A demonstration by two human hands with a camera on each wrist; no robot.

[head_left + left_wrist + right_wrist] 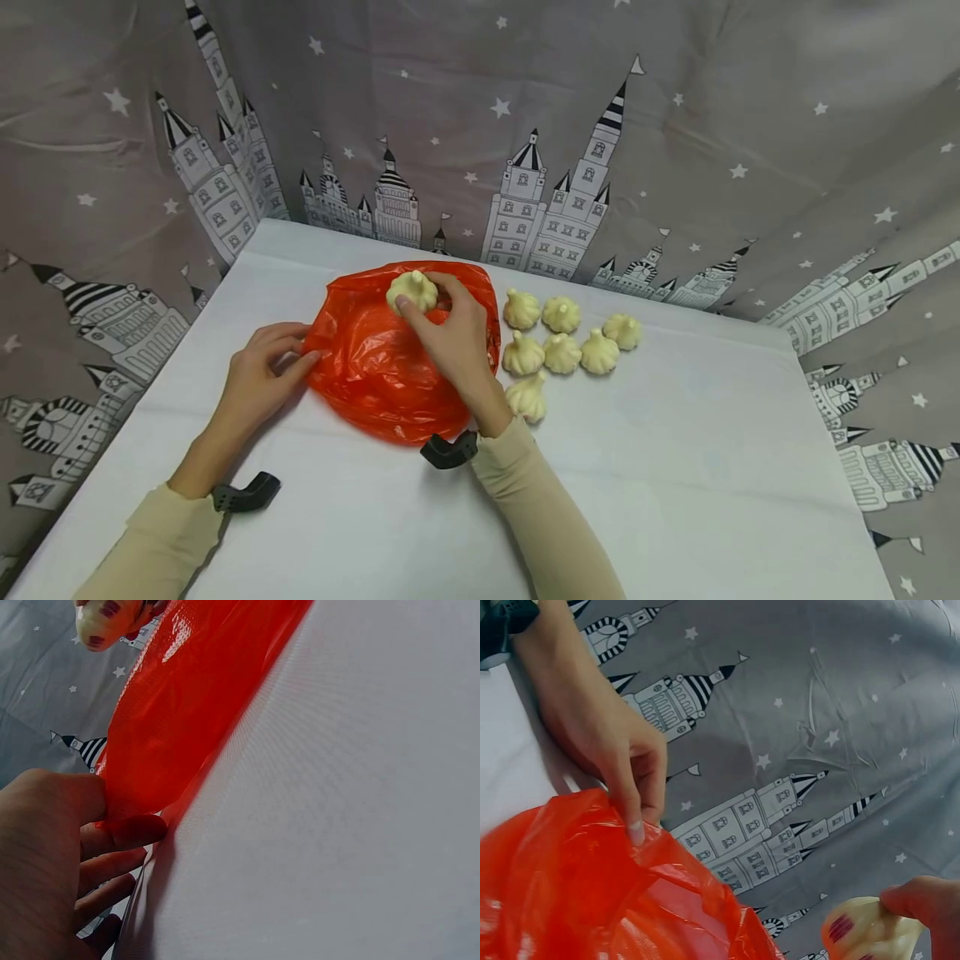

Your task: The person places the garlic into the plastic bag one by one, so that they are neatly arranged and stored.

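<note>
A red plastic bag [382, 375] lies on the white table with its mouth spread. At its left edge my left hand [262, 375] pinches the rim between thumb and fingers; the left wrist view shows the thin red film [187, 712] caught there. Over the bag's far side, my right hand [453, 333] grips a garlic bulb [412, 292] by thumb and fingertips. In the right wrist view that garlic bulb [870, 930] shows purple-red patches. To the right of the bag sit several more garlic bulbs [562, 353], loosely grouped.
The white tabletop [690, 450] stretches to the right and toward the front. Behind it hangs a grey curtain [420, 100] printed with castles and stars. One garlic bulb [527, 398] lies close to the right forearm. Each wrist wears a black camera mount [247, 493].
</note>
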